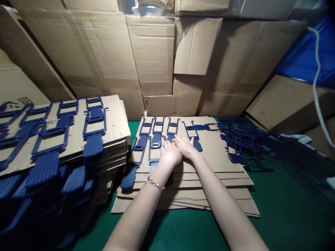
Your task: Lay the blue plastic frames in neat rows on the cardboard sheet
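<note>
My left hand (170,154) and my right hand (185,147) meet over a dark blue plastic frame (173,126), whose far end shows beyond the fingers. Both hands are bent onto its near part, fingers closed together against it, and they hide most of that part. To the left lie two similar frames with ribbed plates, one (140,148) at the outer edge and another (156,140) beside my left hand. A frame with a dark plate (192,132) sits tilted just right of my right hand. All rest on a cardboard stack (217,158).
On the left, a taller cardboard stack (115,120) carries several blue frames with ribbed plates hanging over its edge. A tangled pile of blue parts (242,139) lies at right on the green table (288,209). Cardboard boxes (104,52) wall off the back. A white cable (317,83) hangs at right.
</note>
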Demonstrator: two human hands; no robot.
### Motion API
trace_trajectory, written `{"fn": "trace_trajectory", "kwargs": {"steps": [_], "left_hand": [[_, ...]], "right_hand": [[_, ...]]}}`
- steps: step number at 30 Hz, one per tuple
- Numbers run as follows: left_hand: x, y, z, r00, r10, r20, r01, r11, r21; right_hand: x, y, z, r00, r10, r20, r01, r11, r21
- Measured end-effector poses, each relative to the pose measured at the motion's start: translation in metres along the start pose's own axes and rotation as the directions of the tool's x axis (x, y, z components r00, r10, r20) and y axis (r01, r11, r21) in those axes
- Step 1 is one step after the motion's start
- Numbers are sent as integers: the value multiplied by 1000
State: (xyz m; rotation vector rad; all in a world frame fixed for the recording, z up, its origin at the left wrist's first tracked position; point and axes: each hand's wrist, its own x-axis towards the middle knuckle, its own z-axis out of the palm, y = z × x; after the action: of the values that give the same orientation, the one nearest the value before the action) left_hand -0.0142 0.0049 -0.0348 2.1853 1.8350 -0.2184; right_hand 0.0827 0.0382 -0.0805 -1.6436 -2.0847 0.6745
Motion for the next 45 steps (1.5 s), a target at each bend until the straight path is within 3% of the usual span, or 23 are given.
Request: {"fn": "trace_trajectory", "kwargs": {"steps": [13, 22, 26, 30, 33, 35, 40, 45], "left_hand": [[-4, -1, -1, 999, 20, -25, -20, 1000, -1], [-1, -6, -2, 997, 65, 36, -64, 998, -29], [0, -6, -3, 995, 85, 51, -82, 995, -60], [0, -6, -2, 996, 65, 58, -59, 994, -87], [2, -6, -1, 996, 57, 69, -50, 994, -97], [3, -6, -1, 995, 59, 77, -52, 994, -100], [2, -5, -3, 994, 62, 90, -54, 995, -89], [0, -5, -4, 993, 73, 89, -66, 995, -72]], "right_hand": [[-1, -7, -5, 999, 22, -43, -22, 1000, -6], [-2, -4, 1, 1000, 13, 13, -13, 999, 34], [-5, -8, -10, 998, 15, -55, -19, 996, -87], [-14, -10, -34, 978, 174, -117, -203, 924, -325], [-22, -9, -50, 937, 350, -14, -329, 865, -379], [-24, -9, -55, 925, 376, 55, -331, 869, -367], [-18, -4, -42, 949, 305, 76, -265, 907, -326], [-11, 4, -29, 968, 247, -34, -245, 918, -313]]}}
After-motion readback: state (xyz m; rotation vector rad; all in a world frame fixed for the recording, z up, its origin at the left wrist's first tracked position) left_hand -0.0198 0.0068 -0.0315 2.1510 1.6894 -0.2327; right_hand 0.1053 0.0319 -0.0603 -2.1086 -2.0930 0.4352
